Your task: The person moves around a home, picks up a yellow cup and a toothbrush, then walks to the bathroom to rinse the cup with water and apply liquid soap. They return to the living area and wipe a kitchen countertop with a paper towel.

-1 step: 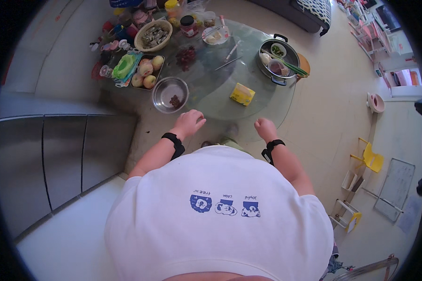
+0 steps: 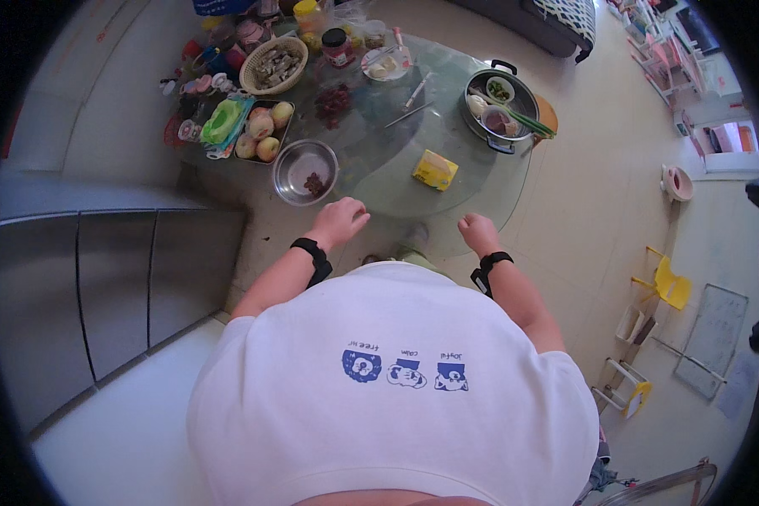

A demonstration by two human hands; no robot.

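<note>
Overhead view of a person in a white shirt standing at a round glass surface (image 2: 447,181). The left hand (image 2: 339,221) rests at the near edge of the surface, fingers curled loosely downward and holding nothing; a black band circles its wrist. Just beyond this hand, close but apart from it, stands a steel bowl (image 2: 305,171) with a small heap of dark red pieces at its bottom. The right hand (image 2: 478,232), also wearing a black wristband, hovers at the near right edge of the surface, fingers bent inward in a loose fist with nothing visible in its grasp. Between the two hands and farther in lies a yellow packet (image 2: 435,169), flat on the glass. Left of the bowl sits a tray of peaches (image 2: 261,135) beside a green packet (image 2: 222,122). A woven basket (image 2: 274,65) of pale pieces stands at the far left, with jars near it. A loose pile of dark red fruit (image 2: 333,101) lies on the glass near the middle. At the far right, a steel pot (image 2: 502,105) holds small dishes and green chopsticks.
</note>
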